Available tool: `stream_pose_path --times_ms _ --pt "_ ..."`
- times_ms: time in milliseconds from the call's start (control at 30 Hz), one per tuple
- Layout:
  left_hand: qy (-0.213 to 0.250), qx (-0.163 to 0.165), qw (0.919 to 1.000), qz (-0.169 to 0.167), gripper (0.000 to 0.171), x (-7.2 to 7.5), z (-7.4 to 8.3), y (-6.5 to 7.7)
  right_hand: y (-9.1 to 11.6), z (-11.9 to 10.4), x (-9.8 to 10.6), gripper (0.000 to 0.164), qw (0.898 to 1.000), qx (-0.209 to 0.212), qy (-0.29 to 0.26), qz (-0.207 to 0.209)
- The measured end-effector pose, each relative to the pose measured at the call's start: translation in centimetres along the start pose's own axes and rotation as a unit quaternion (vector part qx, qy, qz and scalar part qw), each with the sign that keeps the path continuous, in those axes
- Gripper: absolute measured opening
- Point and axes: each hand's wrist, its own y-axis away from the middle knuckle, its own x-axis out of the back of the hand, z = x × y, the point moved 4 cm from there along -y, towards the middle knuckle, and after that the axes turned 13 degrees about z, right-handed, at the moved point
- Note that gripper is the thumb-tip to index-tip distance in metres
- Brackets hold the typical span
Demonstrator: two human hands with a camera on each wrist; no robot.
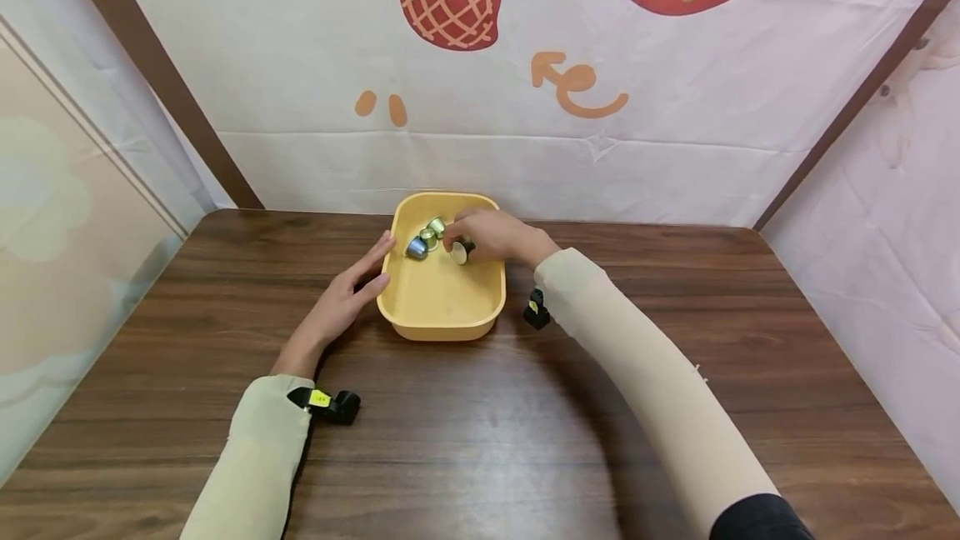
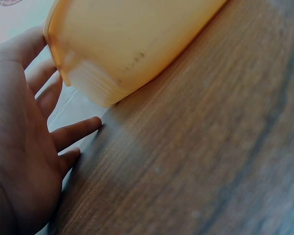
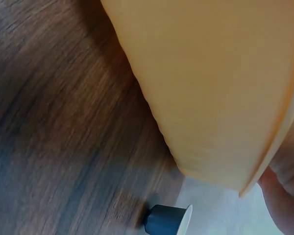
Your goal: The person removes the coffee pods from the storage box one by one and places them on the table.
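Note:
A yellow plastic bin [image 1: 442,302] stands at the back of the table. My left hand [image 1: 347,300] rests on its left rim, fingers spread; the left wrist view shows the same hand [image 2: 27,117] beside the bin's outer wall [image 2: 122,44]. Reaching over the right rim, my right hand [image 1: 491,236] has its fingers curled about a dark coffee capsule [image 1: 460,252] with a pale lid; its fingertips are partly hidden. Left of these fingers lie a blue capsule [image 1: 417,248] and several green capsules [image 1: 437,227]. Another dark capsule [image 3: 164,220] lies outside the bin in the right wrist view.
The brown wooden table [image 1: 450,432] runs back to a white printed cloth wall [image 1: 300,165] just behind the bin. Fabric panels also stand at both sides. A black wrist device [image 1: 330,404] sits on my left sleeve, another [image 1: 536,310] by my right.

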Motion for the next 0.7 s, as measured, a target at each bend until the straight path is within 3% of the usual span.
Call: stream_pose_path --times_ms 267,700 --pt "0.004 0.001 1.0 -0.001 0.052 -0.04 -0.02 0.06 -0.31 -0.4 -0.17 0.018 1.0 0.027 0.009 -0.003" --pt "0.003 0.016 0.9999 0.002 0.054 -0.21 -0.2 0.17 -0.5 -0.26 -0.49 0.013 1.0 0.012 0.019 -0.009"
